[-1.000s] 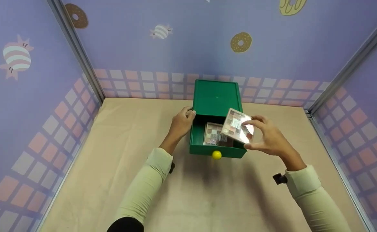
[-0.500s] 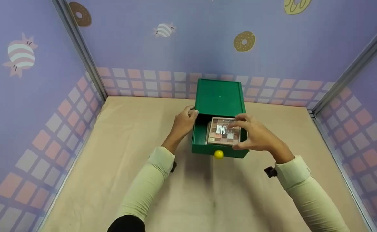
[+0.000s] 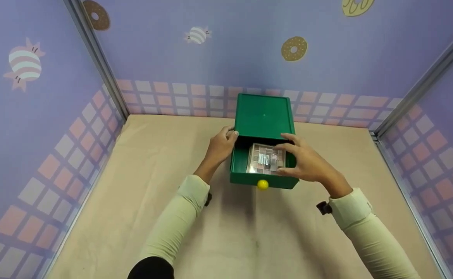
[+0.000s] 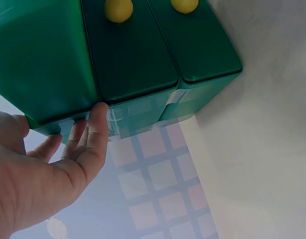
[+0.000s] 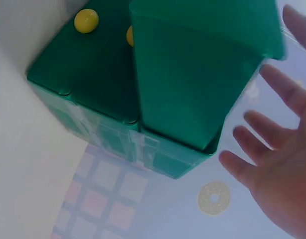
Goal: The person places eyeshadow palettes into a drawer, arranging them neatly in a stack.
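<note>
A green drawer cabinet (image 3: 264, 116) stands against the back wall with its top drawer (image 3: 245, 177) pulled out. Inside the drawer lies an eyeshadow palette (image 3: 263, 159) with a shiny clear lid, on top of another that it mostly covers. My right hand (image 3: 305, 161) is over the drawer's right side, fingers and thumb spread at the palette's right edge. In the right wrist view its fingers are apart, beside the drawer. My left hand (image 3: 220, 147) rests against the cabinet's left side, fingertips (image 4: 99, 112) touching the side by the front edge.
Below the top drawer, two closed drawers (image 4: 133, 64) show yellow knobs (image 4: 118, 10). The pulled-out drawer has a yellow knob (image 3: 262, 185) as well. A beige cloth (image 3: 164, 155) covers the table, with patterned walls (image 3: 210, 58) on three sides.
My right hand has lowered the tilted eyeshadow palette onto the other one in the drawer, and its fingers have loosened. My left hand has stayed at the cabinet's side.
</note>
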The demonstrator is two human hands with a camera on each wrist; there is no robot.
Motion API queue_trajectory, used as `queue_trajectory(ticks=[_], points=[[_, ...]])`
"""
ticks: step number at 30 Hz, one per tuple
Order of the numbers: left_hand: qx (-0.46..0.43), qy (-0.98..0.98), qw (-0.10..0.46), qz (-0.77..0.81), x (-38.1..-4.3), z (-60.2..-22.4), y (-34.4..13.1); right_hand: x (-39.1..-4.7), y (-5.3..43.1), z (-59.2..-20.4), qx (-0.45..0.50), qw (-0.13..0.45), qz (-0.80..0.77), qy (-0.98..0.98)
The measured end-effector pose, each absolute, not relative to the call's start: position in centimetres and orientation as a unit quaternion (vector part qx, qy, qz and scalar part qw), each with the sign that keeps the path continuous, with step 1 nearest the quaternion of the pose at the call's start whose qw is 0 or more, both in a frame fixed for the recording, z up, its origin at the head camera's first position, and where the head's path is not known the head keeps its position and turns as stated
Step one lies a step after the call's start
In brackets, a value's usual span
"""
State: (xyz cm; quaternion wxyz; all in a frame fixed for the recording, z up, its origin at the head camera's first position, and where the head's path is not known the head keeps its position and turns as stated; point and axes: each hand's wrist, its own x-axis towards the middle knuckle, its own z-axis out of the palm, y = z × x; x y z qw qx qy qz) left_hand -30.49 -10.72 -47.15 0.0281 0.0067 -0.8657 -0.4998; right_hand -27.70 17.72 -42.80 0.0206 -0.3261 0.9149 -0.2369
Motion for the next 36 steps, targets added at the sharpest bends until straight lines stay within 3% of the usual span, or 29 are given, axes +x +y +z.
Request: queue_trajectory(ticks=[8, 18, 26, 36], points=[[0.006, -0.863, 0.034, -0.503, -30.9, -46.6, -10.7, -25.1, 16.4, -42.5, -0.304, -0.126, -0.272, 0.904], [0.002, -0.864, 0.025, -0.503, -30.9, -46.6, -10.5, -20.7, 14.0, -45.6, -0.346, -0.269, -0.211, 0.874], [0.010, -0.866, 0.028, -0.499, -30.4, -47.0, -10.5, -18.5, 11.9, -48.6, -0.343, -0.329, -0.150, 0.867], [0.012, -0.863, 0.031, -0.504, -30.5, -47.1, -10.6, -18.6, 10.7, -50.6, -0.314, -0.368, -0.160, 0.861]])
